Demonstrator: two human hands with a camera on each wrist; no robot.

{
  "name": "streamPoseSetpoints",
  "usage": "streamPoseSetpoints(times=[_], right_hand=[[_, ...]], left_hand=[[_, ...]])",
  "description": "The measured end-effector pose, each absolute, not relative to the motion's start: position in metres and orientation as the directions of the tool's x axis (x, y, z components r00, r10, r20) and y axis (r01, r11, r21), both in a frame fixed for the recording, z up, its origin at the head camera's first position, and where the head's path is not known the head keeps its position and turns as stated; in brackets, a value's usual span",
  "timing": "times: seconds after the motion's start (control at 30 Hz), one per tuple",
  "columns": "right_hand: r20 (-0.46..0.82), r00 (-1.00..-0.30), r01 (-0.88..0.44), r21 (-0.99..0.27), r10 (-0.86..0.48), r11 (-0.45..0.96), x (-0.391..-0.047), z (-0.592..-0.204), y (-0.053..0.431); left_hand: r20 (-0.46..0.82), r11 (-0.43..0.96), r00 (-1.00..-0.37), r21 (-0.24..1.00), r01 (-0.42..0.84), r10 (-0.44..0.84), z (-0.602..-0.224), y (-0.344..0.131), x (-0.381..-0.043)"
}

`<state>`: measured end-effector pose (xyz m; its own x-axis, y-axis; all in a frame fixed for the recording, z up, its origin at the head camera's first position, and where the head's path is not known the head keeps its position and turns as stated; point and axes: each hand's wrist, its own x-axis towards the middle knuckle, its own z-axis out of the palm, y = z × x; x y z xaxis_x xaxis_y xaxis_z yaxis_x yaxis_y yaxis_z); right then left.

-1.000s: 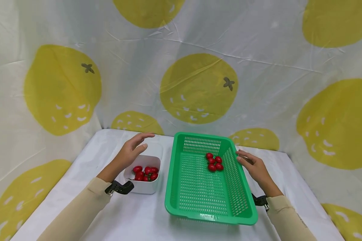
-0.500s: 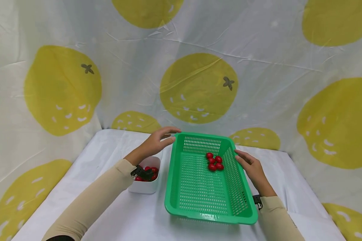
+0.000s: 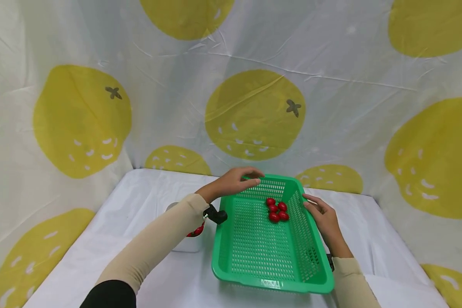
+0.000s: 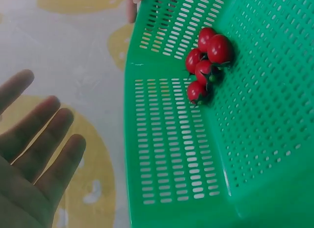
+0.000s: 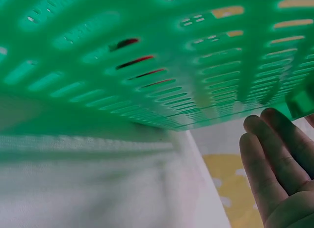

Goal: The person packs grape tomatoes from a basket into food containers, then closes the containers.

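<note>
A pale curtain (image 3: 169, 107) (printed with big yellow fruit (image 3: 250, 124)) hangs behind the white-covered table (image 3: 142, 201).

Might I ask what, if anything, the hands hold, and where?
The left hand holds nothing; the right hand touches the green perforated basket's right rim; a grip cannot be confirmed.

A small pale marking (image 3: 270, 283) is seen on the rectangular green plastic basket (image 3: 325, 256), but no text can be read.

In the head view I am holding the left hand (image 3: 232, 182) pointing toward two o'clock, fingers apart; the right hand (image 3: 327, 220) is pointing toward eleven.
</note>
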<state>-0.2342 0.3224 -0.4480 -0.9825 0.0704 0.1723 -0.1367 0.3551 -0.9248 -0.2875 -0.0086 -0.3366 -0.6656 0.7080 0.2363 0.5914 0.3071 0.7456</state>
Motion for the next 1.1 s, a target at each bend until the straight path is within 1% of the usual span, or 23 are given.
streamPoseSetpoints(times=[0.13, 0.3, 0.43, 0.53, 0.7, 0.87, 1.1], right_hand=[[0.171, -0.983, -0.145, -0.951, 0.075, 0.272, -0.236, -0.449, 0.323], [0.177, -0.981, -0.154, -0.957, 0.073, 0.247, -0.237, -0.450, 0.323], [0.173, -0.981, -0.151, -0.963, 0.087, 0.222, -0.236, -0.450, 0.321], [0.164, -0.982, -0.142, -0.969, 0.098, 0.202, -0.235, -0.450, 0.320], [0.130, -0.983, -0.106, -0.979, 0.130, 0.174, -0.234, -0.448, 0.321], [0.145, -0.981, -0.121, -0.977, 0.128, 0.178, -0.236, -0.450, 0.320], [0.104, -0.985, -0.081, -0.983, 0.136, 0.164, -0.237, -0.454, 0.320]], left_hand=[[0.171, 0.353, -0.662, 0.735, 0.579, 0.730, -0.339, 0.010, -0.294], [0.103, 0.396, -0.664, 0.731, 0.555, 0.741, -0.345, 0.033, -0.301], [0.067, 0.417, -0.682, 0.746, 0.520, 0.729, -0.350, 0.047, -0.305], [0.061, 0.425, -0.701, 0.757, 0.497, 0.710, -0.359, 0.055, -0.309], [0.079, 0.405, -0.712, 0.777, 0.483, 0.698, -0.375, 0.066, -0.314], [0.083, 0.387, -0.721, 0.798, 0.462, 0.688, -0.388, 0.072, -0.315], [0.072, 0.429, -0.707, 0.751, 0.502, 0.703, -0.399, 0.079, -0.314]])
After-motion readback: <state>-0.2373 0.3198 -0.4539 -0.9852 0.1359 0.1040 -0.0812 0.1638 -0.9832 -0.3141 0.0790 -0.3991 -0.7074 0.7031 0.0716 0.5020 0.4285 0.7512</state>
